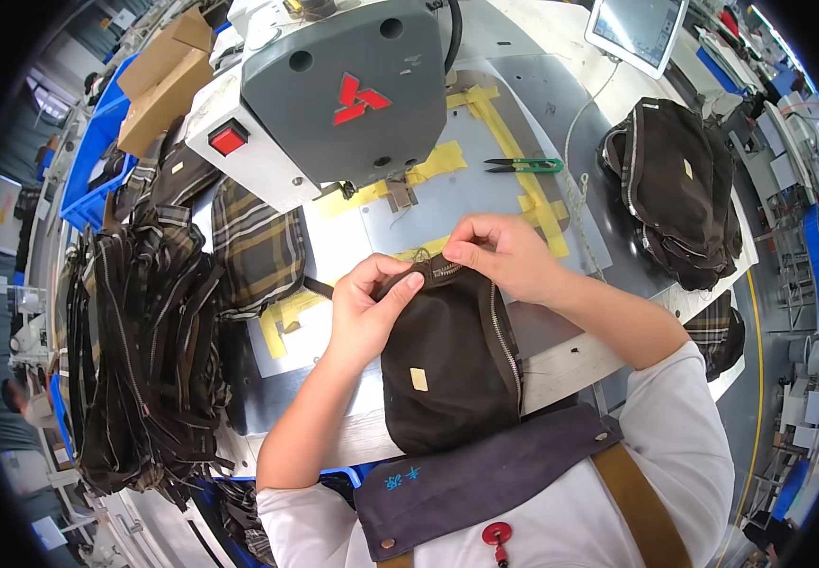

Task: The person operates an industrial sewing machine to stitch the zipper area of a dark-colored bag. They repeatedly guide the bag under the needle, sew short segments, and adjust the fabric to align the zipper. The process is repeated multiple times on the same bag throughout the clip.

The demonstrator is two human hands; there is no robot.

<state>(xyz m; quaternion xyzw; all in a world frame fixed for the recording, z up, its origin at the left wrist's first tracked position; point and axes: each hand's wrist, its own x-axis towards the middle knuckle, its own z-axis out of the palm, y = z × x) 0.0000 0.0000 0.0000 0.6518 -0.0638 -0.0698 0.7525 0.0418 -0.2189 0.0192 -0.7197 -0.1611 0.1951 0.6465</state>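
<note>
A dark brown fabric bag [447, 355] with a metal zipper along its top and right side hangs over the table's near edge. A small cream patch shows on its front. My left hand [372, 308] pinches the top left corner between thumb and fingers. At the zipper's upper end, my right hand [504, 256] is closed on the bag's top edge, thumb against fingers. Loose thread ends stick up between the two hands. Just beyond them is the work plate [400, 227] of a grey sewing machine [348, 90], its edges marked with yellow tape.
Green-handled thread snips [528, 165] lie right of the machine head. Finished-looking dark bags [679, 189] are stacked at the right. Many dark zippered pieces [144, 350] pile up at the left, beside a plaid piece [258, 241]. A tablet [637, 33] stands at the back right.
</note>
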